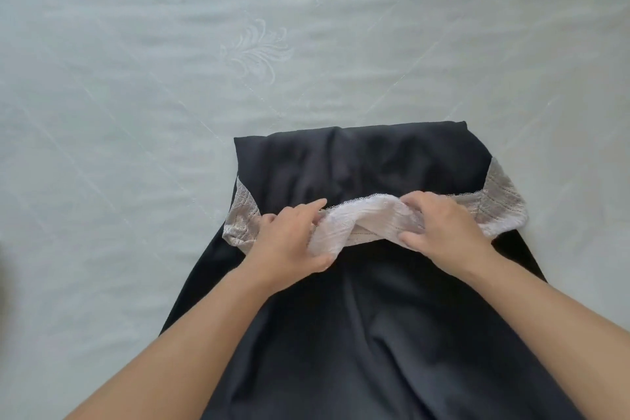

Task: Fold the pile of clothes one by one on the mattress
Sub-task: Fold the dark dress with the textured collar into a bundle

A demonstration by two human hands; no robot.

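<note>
On the mattress (pixel 170 78), near the lower middle of the view, lies a black garment (pixel 358 317), spread flat and widening toward the person. Its far part is folded back toward the person, so that a straight fold edge marks its far end. A band of pale lace (pixel 371 225) crosses the garment from side to side; it shows at the left edge, at the right edge, and bunched in a twisted roll in the middle.

Both hands meet on that middle roll. The left hand (pixel 289 242) lies palm down on the left part of the lace, the thumb under the near edge of the roll and the fingers curled over its top, so the lace is pinched between them; the forefinger reaches out along the far edge. The right hand (pixel 439 228) grips the right part of the roll, its fingers bent over the far side and the thumb pressed at the near side. The two hands are near each other, with the twisted lace between them.

Both forearms reach in bare from the bottom corners, above the black cloth. The mattress cover is pale grey-green, quilted, with a stitched leaf pattern.
</note>
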